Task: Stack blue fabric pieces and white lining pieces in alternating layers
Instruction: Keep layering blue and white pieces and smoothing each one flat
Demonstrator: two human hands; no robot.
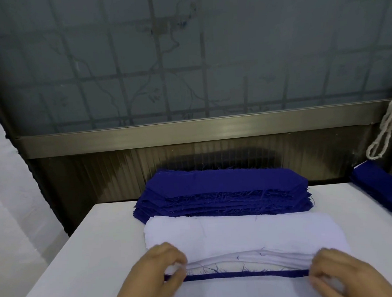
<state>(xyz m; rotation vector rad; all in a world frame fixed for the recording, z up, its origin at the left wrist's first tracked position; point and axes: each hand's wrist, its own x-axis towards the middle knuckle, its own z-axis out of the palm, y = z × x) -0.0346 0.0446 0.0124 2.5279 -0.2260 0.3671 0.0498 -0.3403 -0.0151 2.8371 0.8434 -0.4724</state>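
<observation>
Hands low at near edge: we see left hand and right hand pinching the ends of the white lining stack over a blue fabric piece.

Matt blue cloth stack with frayed, thready edges; smooth matt white lining; brushed metal sill; frosted glass.

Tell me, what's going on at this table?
A person is sorting cut cloth. Both hands, the left hand and the right hand, pinch the near edge of a pile of white lining pieces, with a blue fabric piece showing underneath. A stack of blue pieces waits behind on the white table.
</observation>
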